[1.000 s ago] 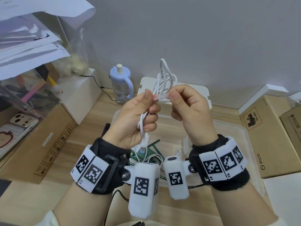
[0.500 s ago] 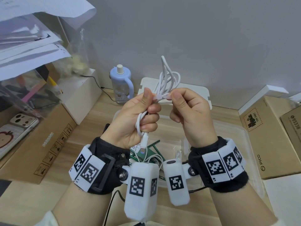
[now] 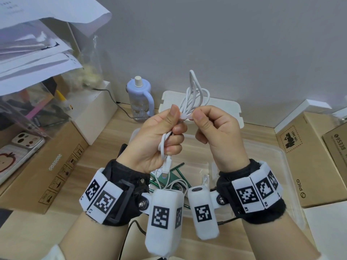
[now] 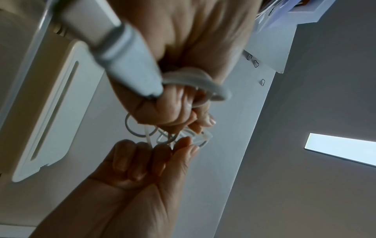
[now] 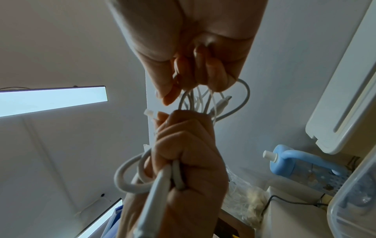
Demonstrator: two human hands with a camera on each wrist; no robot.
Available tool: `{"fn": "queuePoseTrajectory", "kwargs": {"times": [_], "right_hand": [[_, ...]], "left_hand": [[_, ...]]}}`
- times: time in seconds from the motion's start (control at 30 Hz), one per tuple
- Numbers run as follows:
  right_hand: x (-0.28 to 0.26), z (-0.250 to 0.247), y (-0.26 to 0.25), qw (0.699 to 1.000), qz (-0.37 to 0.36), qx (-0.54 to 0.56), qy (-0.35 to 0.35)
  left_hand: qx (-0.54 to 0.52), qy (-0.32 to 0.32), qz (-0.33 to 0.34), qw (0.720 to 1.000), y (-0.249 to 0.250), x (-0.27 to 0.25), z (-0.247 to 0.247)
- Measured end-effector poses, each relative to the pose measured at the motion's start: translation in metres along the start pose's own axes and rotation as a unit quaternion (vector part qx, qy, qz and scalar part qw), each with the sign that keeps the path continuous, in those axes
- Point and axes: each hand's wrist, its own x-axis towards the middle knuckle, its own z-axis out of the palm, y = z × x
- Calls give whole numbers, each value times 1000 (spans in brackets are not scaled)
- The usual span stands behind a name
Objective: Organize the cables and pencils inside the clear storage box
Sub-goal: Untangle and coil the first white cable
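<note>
A bundled white cable (image 3: 195,94) is held upright above the clear storage box (image 3: 270,158). My left hand (image 3: 175,128) grips the bundle's middle in a fist, and a plug (image 3: 166,167) hangs below it. My right hand (image 3: 194,119) pinches a small white tie (image 3: 185,116) at the bundle, thumb against curled fingers. From the right wrist view, the right hand (image 5: 183,90) is above the left hand (image 5: 183,145), with cable loops (image 5: 236,103) between them. Green pencils (image 3: 177,168) and a thin white cable (image 3: 178,184) lie in the box under my wrists.
The box's white lid (image 3: 225,107) leans at the wall behind. A blue bottle (image 3: 139,98) stands at the back left beside a white box (image 3: 93,113). Cardboard boxes (image 3: 308,162) flank the right, another carton (image 3: 47,175) and phones (image 3: 20,147) the left.
Both hands stay on the cable. The loops at the top have tipped slightly to the right, and the right thumb has closed in on the tie.
</note>
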Motion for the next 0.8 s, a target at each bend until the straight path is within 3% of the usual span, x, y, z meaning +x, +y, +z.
{"fn": "queuePoseTrajectory", "kwargs": {"times": [0.67, 0.8], "right_hand": [[0, 2, 2, 1000, -3, -20, -20], [-2, 8, 4, 997, -27, 1, -66]], "left_hand": [[77, 36, 14, 996, 3, -1, 3], [131, 62, 38, 989, -3, 1, 4]]}}
